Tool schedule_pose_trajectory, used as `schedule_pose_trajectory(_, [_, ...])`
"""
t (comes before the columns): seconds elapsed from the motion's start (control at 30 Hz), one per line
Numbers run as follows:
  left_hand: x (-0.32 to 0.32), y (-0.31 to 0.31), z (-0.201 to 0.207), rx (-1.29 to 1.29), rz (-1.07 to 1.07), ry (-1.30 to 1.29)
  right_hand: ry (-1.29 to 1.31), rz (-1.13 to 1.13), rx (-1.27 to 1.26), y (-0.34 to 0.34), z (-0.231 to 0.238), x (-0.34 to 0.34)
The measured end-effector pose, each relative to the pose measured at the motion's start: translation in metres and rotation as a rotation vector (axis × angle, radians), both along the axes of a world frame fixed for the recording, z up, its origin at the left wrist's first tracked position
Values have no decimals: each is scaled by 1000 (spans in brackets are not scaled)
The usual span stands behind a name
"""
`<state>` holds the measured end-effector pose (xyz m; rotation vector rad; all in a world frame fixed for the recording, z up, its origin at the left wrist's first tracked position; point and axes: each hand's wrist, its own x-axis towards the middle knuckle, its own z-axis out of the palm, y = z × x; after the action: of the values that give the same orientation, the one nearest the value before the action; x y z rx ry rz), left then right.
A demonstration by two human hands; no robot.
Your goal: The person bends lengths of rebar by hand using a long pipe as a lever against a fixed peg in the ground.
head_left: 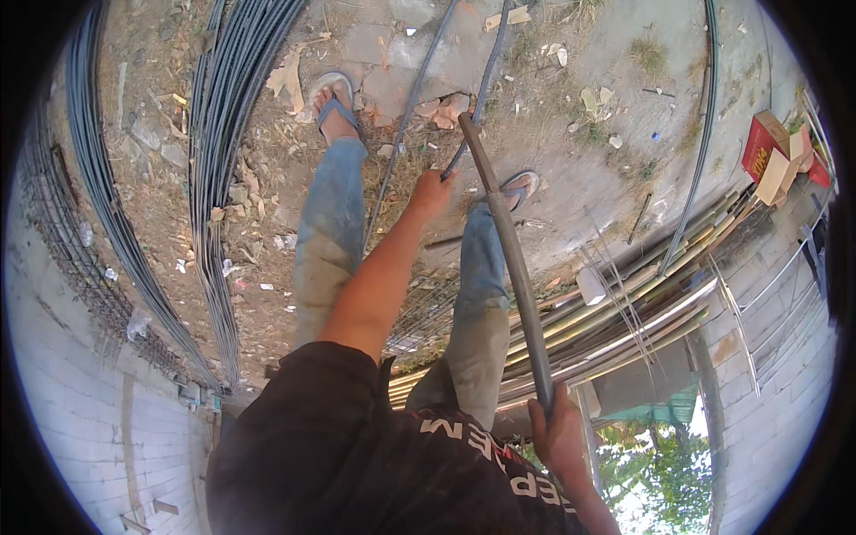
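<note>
My left hand (431, 194), arm stretched forward, is closed round a dark steel reinforcing bar (489, 71) that runs away across the ground. My right hand (560, 432), close to my body at the lower right, grips the near end of a long grey metal pipe (519, 263). The pipe slants forward and left, and its rusty brown far end overlaps the bar just beyond my left hand. Whether the bar goes into the pipe cannot be made out. A second thin bar (413, 102) lies to the left, between my sandalled feet.
Bundles of long steel bars (209, 152) lie at the left beside wire mesh (67, 232). At the right are stacked poles and pipes (615, 308), an open red cardboard box (771, 156) and a block wall (776, 330). Rubble and litter cover the ground.
</note>
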<state>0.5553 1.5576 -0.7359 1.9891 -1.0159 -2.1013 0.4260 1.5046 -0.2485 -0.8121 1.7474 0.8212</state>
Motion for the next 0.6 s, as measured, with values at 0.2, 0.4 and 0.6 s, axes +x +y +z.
schedule_pose_trajectory(0.2, [16,-18,-13,104,-70,-67,-39,-126,-34,34,-38,5])
schedule_pose_trajectory(0.4, [22,-22,-27,-28,-89,-138,-120,-154,-55,46,-74,-2])
schedule_pose_trajectory(0.6, [51,-17,-26,12,-55,-369,-237,-194,-153,45,-91,25])
